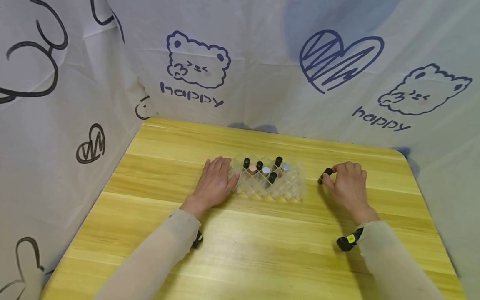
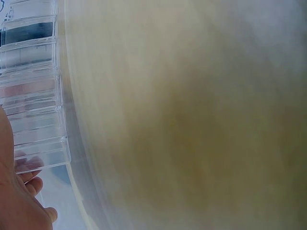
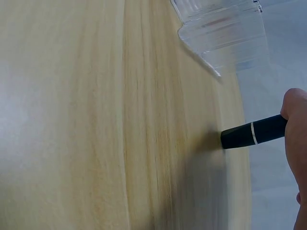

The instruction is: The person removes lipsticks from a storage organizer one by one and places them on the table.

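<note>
Overall, a white cloth hangs behind and beside everything, marked with dark line drawings of hearts and bears and the word "happy". Before it spreads a wooden table with yellow grain and rounded far corners. Two light sleeves reach in over it, the left sleeve and the right sleeve, each with a dark wrist device at its cuff.

A clear rack with diamond-shaped cells stands on the far half of the table, between the two hands. The left hand grasps its left end: the thumb lies on the near side and the other fingers reach round the end, their tips showing partly through the plastic in the left wrist view. The right hand, well apart from the rack on its right, has thumb and forefinger closed together on a black tube. That tube is tilted, its free end pointing down and toward the rack side; whether it touches the wood I cannot tell. A thin pale ring circles it.

Within the rack sit four black-topped tubes, two pale-topped tubes and one pink-topped tube, mostly toward its middle.
</note>
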The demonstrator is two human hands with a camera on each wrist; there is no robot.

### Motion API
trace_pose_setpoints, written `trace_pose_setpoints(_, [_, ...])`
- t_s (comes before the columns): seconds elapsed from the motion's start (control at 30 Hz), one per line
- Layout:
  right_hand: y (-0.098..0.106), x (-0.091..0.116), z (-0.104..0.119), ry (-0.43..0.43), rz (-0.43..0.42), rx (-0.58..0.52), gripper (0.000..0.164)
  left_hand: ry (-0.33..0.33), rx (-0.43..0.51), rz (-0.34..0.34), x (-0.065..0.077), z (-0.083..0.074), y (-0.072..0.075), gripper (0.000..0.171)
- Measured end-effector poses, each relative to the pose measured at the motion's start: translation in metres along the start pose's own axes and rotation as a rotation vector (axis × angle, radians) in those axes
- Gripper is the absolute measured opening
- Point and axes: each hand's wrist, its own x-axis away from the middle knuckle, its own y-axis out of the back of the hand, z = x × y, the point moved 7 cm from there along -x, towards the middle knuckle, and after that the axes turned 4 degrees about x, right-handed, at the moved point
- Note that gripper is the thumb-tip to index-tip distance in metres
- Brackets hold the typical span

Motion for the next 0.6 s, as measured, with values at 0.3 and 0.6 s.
trace_pose_setpoints(0.3, [-0.0021,-0.0006,-0.0021,-0.043,0.063,0.009,0.033,0.001,0.006,-0.003,-0.0002,0.0006,-0.0010,0.069])
trace_pose_setpoints(0.6, [-0.0026,-0.0035,-0.0030,-0.064,0.097,-0.004,0.034,-0.010,-0.002,-0.010,-0.0001,0.0012,-0.0012,0.069])
